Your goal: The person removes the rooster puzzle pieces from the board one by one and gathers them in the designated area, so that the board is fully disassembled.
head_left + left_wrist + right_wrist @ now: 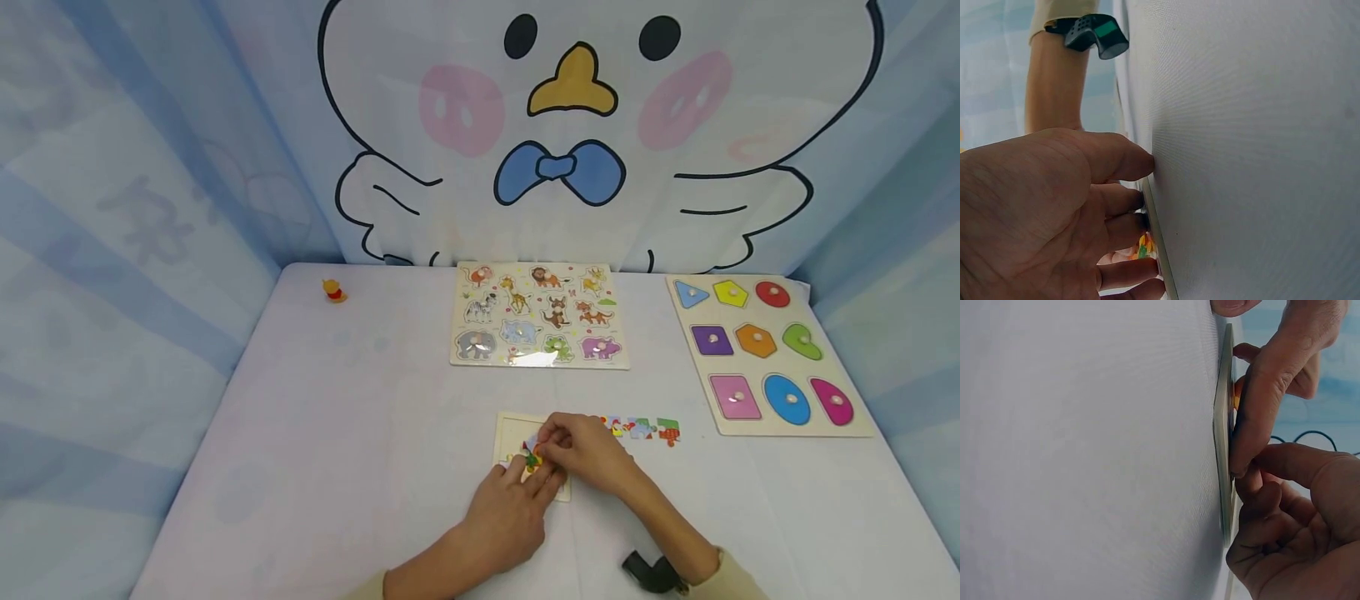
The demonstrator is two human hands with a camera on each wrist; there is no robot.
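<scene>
A small pale wooden puzzle tray [512, 427] lies on the table, with colourful jigsaw pieces [532, 461] inside it. My left hand [512, 517] rests on the tray's near part, its fingers extended and pressing on the board and pieces. Over the tray's middle, my right hand [588, 450] pinches a small puzzle piece between thumb and index finger; most of that piece is hidden by the fingertips. The right wrist view shows the tray edge-on [1224, 437], with fingers of both hands meeting above it. Behind the right hand lies a row of loose jigsaw pieces [641, 428].
An animal peg puzzle [540, 315] lies at the back middle of the white table [337, 433]. At the right is a shapes peg board [772, 358]. A small bear figure [333, 291] stands at the back left. A black device [651, 572] is at the right wrist.
</scene>
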